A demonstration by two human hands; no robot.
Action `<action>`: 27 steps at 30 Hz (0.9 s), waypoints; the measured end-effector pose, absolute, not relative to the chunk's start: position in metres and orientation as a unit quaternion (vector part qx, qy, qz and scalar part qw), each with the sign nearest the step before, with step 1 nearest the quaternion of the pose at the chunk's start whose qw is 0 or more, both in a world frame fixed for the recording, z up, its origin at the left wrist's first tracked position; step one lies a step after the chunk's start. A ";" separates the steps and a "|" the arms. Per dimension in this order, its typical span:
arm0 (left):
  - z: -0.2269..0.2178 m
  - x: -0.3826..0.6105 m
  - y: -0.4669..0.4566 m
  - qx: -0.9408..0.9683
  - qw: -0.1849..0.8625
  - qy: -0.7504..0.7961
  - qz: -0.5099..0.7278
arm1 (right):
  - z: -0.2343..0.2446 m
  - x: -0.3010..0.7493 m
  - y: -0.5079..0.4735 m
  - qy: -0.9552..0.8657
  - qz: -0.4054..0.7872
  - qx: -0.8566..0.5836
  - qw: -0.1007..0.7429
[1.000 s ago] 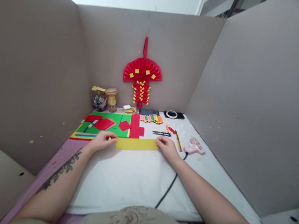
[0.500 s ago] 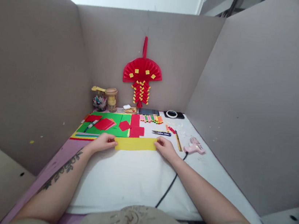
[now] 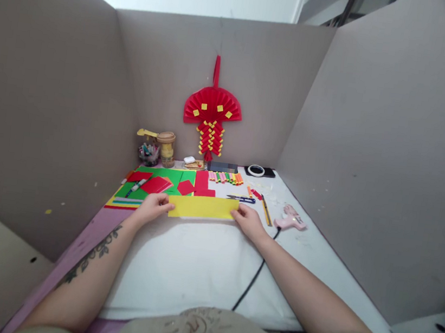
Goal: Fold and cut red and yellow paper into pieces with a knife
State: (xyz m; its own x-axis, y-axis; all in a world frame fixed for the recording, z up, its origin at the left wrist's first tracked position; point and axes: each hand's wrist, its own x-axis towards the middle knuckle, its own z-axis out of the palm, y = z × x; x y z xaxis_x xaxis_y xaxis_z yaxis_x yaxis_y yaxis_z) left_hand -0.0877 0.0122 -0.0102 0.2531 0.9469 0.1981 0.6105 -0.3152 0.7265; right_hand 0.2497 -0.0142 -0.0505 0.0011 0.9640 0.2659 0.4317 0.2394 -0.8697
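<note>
A yellow paper strip [image 3: 203, 208] is stretched level between my hands, just above the white table cover. My left hand [image 3: 154, 208] pinches its left end, and my right hand [image 3: 248, 221] pinches the right end. Behind the strip lie red paper pieces [image 3: 204, 183] and a row of small coloured paper rolls [image 3: 226, 178]. Blue-handled thread snips [image 3: 242, 198] rest past my right hand, beside a yellow utility knife [image 3: 266, 210]. Green paper sheets [image 3: 176, 175] with red cut pieces on them lie beyond my left hand.
A pink hot glue gun [image 3: 291, 218] lies to the right, its black cord [image 3: 249, 287] running toward me. A cup [image 3: 168, 149] and a pen holder [image 3: 148, 153] stand at the back left. A red fan ornament [image 3: 213, 105] hangs on the grey back panel [image 3: 158, 60].
The yellow strip has been raised slightly and its face tilted more toward me. Both hands keep their pinch on its ends.
</note>
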 end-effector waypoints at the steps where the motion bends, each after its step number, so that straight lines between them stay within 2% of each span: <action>1: -0.011 -0.090 0.014 0.740 0.266 0.523 0.330 | -0.050 0.250 -0.014 -0.635 0.297 -0.545 0.459; 8: -0.015 -0.110 0.031 0.620 0.234 0.626 0.411 | -0.047 0.252 -0.011 -0.524 0.404 -0.538 0.522; 16: -0.005 -0.119 0.027 0.625 0.222 0.639 0.390 | -0.048 0.249 -0.013 -0.550 0.410 -0.532 0.496; 27: -0.009 -0.089 0.010 0.709 0.364 0.545 0.260 | -0.053 0.250 -0.013 -0.593 0.361 -0.535 0.480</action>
